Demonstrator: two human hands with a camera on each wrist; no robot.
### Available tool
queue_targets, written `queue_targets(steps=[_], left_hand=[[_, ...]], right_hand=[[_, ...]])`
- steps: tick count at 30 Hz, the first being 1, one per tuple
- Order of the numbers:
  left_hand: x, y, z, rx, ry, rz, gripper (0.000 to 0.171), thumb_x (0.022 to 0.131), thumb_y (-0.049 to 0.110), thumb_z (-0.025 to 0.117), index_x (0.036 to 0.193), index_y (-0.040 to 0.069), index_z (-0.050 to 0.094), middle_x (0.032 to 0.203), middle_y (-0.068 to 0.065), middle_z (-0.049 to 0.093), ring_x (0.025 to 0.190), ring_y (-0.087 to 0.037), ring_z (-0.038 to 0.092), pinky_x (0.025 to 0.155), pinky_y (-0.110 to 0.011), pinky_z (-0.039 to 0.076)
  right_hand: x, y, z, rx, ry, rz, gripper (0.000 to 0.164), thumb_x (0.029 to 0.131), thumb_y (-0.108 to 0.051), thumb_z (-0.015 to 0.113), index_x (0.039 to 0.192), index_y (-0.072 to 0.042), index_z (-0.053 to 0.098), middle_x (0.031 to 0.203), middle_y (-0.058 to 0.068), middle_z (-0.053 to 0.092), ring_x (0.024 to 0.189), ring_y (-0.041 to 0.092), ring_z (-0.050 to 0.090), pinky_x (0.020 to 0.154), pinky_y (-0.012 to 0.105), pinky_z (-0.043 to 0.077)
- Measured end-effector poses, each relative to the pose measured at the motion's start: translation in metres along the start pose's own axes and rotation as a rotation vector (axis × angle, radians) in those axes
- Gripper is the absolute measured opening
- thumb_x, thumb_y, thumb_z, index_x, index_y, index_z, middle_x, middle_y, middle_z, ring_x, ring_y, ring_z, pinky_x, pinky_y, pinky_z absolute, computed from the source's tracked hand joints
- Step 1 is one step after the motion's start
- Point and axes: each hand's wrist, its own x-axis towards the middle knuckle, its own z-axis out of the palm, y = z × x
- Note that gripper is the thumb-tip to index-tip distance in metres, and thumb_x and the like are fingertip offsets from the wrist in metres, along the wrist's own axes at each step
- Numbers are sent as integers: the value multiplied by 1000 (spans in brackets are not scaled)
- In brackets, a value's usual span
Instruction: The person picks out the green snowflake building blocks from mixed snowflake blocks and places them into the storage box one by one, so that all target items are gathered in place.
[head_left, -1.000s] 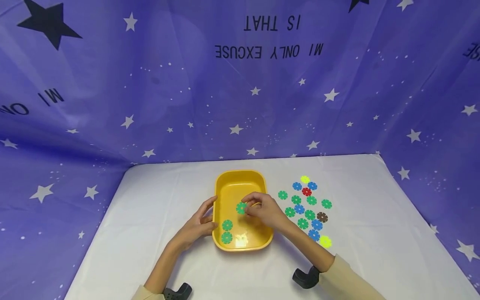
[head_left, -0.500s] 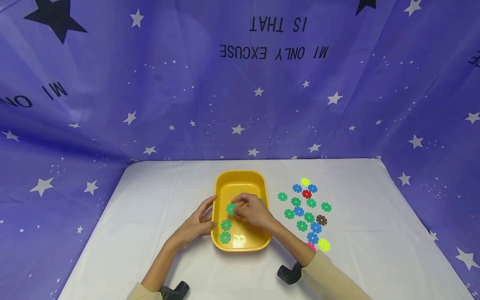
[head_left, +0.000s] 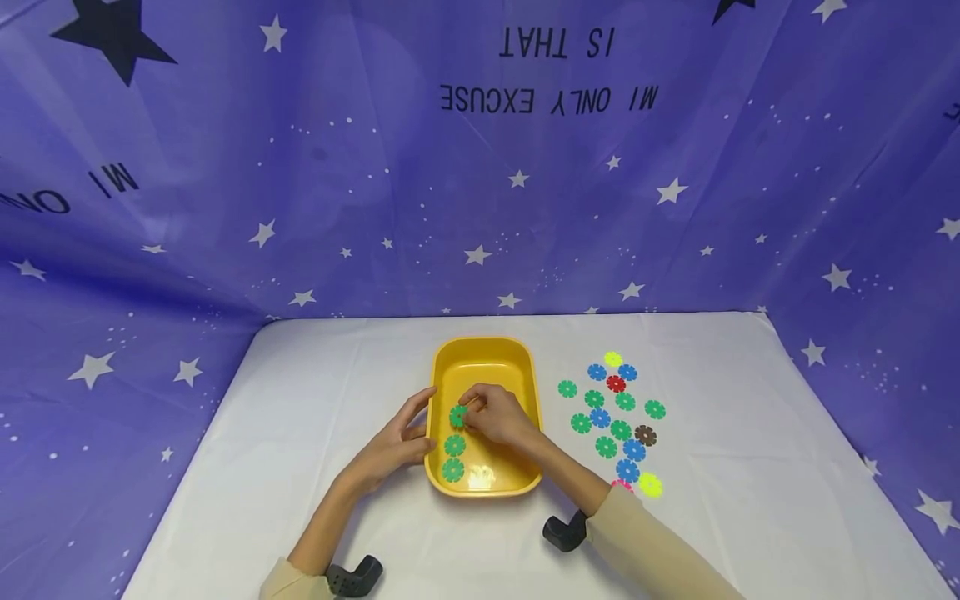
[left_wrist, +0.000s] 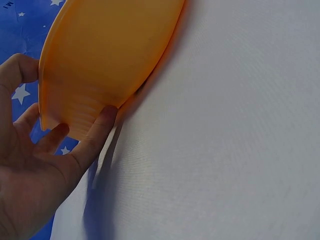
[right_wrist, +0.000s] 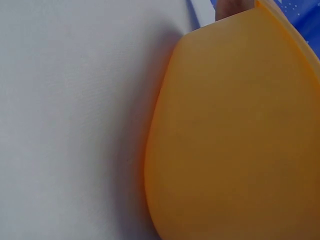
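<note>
My right hand (head_left: 498, 414) pinches a green snowflake disc (head_left: 457, 417) between thumb and fingers, inside the left half of the yellow tray (head_left: 487, 351). Below it in the head view, two more green snowflake discs (head_left: 453, 457) lie in a column along the tray's left side. My left hand (head_left: 390, 450) rests against the tray's left side, with fingers spread. In the left wrist view, its fingertips and thumb (left_wrist: 102, 125) touch the outer wall and rim. The right wrist view shows the tray's outer wall (right_wrist: 230, 125), which hides the right hand.
Right of the tray, several loose snowflake discs lie on the white cloth (head_left: 750, 467): green (head_left: 567, 389), blue (head_left: 634, 450), yellow (head_left: 651, 485), red (head_left: 616, 384), brown (head_left: 646, 435), and a pink one (head_left: 622, 484) partly covered by the right sleeve. A purple star-printed curtain (head_left: 405, 200) surrounds the table.
My right hand has moved left across the tray with the green snowflake disc, bringing it above the other two. The pink disc has come into view. My left hand keeps its place.
</note>
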Motion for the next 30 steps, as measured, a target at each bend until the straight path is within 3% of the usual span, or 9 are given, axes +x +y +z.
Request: queue_targets(steps=[15, 30], left_hand=[[12, 4, 2, -12, -12, 28, 86, 89, 5, 60, 161, 23, 15, 166, -10, 3, 132, -40, 45, 93, -44, 54], [1, 2, 1, 2, -2, -6, 88, 88, 7, 61, 161, 21, 14, 166, -12, 1, 133, -41, 44, 92, -42, 55]], right_hand=[[12, -4, -6, -124, -52, 38, 16, 85, -1, 69, 101, -2, 69, 72, 3, 63, 61, 15, 55, 53, 22, 46], [8, -5, 7, -108, -71, 74, 13, 86, -3, 71, 99, -4, 69, 71, 2, 63, 59, 14, 55, 52, 21, 45]])
